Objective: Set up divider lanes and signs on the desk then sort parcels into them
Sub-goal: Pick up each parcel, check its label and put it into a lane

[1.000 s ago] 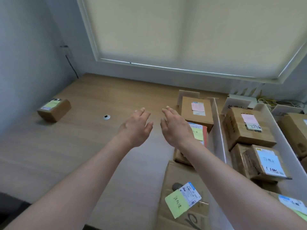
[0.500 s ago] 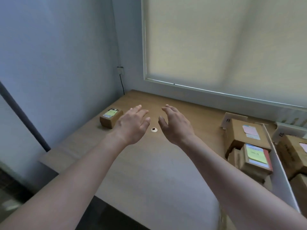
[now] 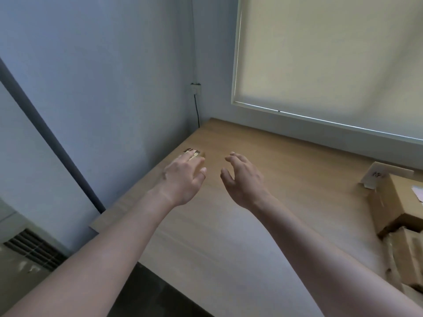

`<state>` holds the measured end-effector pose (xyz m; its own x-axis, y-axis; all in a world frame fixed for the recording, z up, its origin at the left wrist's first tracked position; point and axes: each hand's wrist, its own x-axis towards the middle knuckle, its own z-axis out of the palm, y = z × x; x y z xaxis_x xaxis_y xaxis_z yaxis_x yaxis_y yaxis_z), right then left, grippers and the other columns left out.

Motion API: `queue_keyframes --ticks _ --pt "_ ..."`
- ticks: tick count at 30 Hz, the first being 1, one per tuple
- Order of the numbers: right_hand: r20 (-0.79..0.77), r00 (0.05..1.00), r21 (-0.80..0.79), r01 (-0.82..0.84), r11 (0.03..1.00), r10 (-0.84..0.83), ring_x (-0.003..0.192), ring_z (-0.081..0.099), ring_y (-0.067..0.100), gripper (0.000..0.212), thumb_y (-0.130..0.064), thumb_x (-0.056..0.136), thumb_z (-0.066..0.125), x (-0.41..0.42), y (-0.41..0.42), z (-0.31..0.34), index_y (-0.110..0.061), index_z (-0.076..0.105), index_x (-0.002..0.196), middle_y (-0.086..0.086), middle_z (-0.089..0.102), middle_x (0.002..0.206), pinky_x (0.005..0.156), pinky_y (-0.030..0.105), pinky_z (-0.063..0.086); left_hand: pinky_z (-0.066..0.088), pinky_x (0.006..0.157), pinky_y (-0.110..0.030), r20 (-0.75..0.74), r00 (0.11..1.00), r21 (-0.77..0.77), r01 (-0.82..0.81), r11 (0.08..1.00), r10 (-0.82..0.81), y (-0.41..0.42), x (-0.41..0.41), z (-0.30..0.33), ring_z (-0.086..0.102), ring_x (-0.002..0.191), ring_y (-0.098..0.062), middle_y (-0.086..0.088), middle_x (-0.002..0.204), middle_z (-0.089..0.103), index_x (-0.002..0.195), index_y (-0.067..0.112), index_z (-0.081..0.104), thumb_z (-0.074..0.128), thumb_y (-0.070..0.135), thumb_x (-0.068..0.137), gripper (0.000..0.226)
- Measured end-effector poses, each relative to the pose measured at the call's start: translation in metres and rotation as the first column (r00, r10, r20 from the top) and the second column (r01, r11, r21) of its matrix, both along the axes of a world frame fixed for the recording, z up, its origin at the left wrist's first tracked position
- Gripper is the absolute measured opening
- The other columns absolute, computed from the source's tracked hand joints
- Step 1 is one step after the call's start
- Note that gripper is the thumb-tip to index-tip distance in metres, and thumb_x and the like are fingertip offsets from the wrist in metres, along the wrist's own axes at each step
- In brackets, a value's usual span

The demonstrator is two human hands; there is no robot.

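The wooden surface (image 3: 263, 213) fills a corner under a blind (image 3: 332, 53). Left hand (image 3: 183, 179) and right hand (image 3: 245, 179) hover released; left hand hides most of a parcel (image 3: 194, 153). Boxes (image 3: 393, 202) and sign (image 3: 377, 175) sit far right.

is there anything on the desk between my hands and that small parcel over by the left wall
Nothing visible blocks it. The left hand already reaches over the small parcel, hiding most of it, and the right hand hovers just beside it over bare desk.
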<state>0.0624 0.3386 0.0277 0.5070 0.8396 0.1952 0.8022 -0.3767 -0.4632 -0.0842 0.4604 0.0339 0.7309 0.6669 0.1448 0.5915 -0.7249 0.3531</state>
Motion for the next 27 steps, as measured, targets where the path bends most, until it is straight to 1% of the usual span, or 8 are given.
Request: queue_keyframes --ticks 4,8,11,13,16,21,23,27 --pt "-0.048 0.999 -0.037 -0.027 0.999 0.025 0.143 0.043 0.022 0.048 -0.038 0.106 0.045 0.021 0.071 -0.030 -0.019 0.047 0.150 -0.003 0.035 0.164 0.109 0.032 0.035 0.033 0.119 -0.042 -0.023 0.999 -0.038 -0.036 0.999 0.035 0.069 0.019 -0.027 0.036 0.148 -0.027 -0.006 0.164 0.035 0.148 0.022 0.051 0.045 0.040 0.106 0.047" --pt "-0.101 0.994 -0.085 -0.053 0.995 0.044 0.140 0.045 0.024 0.047 -0.038 0.105 0.044 0.038 0.131 -0.060 -0.019 0.049 0.149 -0.003 0.037 0.162 0.106 0.034 0.039 0.033 0.117 -0.037 -0.038 0.998 -0.093 -0.061 0.994 0.058 0.127 0.037 -0.052 0.038 0.146 -0.027 -0.007 0.161 0.039 0.146 0.020 0.054 0.048 0.035 0.106 0.043" --pt "-0.129 0.991 -0.127 -0.061 0.990 0.045 0.140 0.045 0.023 0.047 -0.037 0.106 0.044 0.046 0.165 -0.075 -0.019 0.048 0.149 -0.003 0.038 0.161 0.106 0.034 0.038 0.035 0.114 -0.034 -0.028 0.998 -0.137 -0.054 0.989 0.050 0.168 0.047 -0.072 0.039 0.145 -0.023 -0.004 0.157 0.043 0.143 0.020 0.057 0.048 0.033 0.106 0.040" --pt "-0.144 0.989 -0.150 -0.061 0.987 0.039 0.139 0.045 0.024 0.046 -0.036 0.106 0.044 0.052 0.183 -0.084 -0.019 0.048 0.148 -0.002 0.039 0.161 0.106 0.034 0.038 0.036 0.115 -0.036 -0.039 0.999 -0.165 -0.033 0.986 0.027 0.193 0.052 -0.086 0.039 0.145 -0.020 -0.001 0.156 0.044 0.143 0.022 0.056 0.047 0.034 0.106 0.040" --pt "-0.181 0.983 -0.185 -0.047 0.982 0.013 0.139 0.045 0.023 0.044 -0.033 0.106 0.045 0.059 0.213 -0.101 -0.018 0.047 0.148 -0.001 0.040 0.159 0.106 0.033 0.036 0.034 0.117 -0.036 -0.050 0.999 -0.200 0.001 0.980 -0.011 0.231 0.061 -0.107 0.040 0.145 -0.021 0.000 0.155 0.046 0.143 0.019 0.056 0.048 0.031 0.106 0.040" --pt "-0.255 0.965 -0.202 0.005 0.979 -0.058 0.135 0.048 0.023 0.043 -0.031 0.106 0.048 0.058 0.268 -0.139 -0.020 0.048 0.147 -0.002 0.044 0.154 0.103 0.038 0.043 0.029 0.119 -0.031 -0.046 0.995 -0.259 0.072 0.963 -0.087 0.300 0.075 -0.147 0.037 0.148 -0.016 0.001 0.157 0.045 0.145 0.018 0.055 0.050 0.027 0.106 0.041" --pt "-0.277 0.956 -0.209 0.036 0.977 -0.094 0.136 0.048 0.021 0.045 -0.031 0.106 0.048 0.056 0.293 -0.152 -0.020 0.047 0.149 -0.003 0.043 0.156 0.105 0.038 0.043 0.029 0.121 -0.033 -0.054 0.990 -0.282 0.110 0.953 -0.130 0.329 0.080 -0.163 0.034 0.150 -0.016 0.000 0.160 0.042 0.147 0.019 0.053 0.050 0.028 0.106 0.042" --pt "-0.317 0.934 -0.192 0.106 0.976 -0.164 0.139 0.045 0.015 0.047 -0.029 0.106 0.049 0.053 0.341 -0.175 -0.021 0.045 0.152 -0.007 0.043 0.156 0.109 0.031 0.038 0.030 0.121 -0.037 -0.068 0.975 -0.321 0.181 0.930 -0.214 0.386 0.090 -0.189 0.037 0.148 -0.020 -0.001 0.163 0.039 0.149 0.020 0.052 0.050 0.029 0.105 0.045"
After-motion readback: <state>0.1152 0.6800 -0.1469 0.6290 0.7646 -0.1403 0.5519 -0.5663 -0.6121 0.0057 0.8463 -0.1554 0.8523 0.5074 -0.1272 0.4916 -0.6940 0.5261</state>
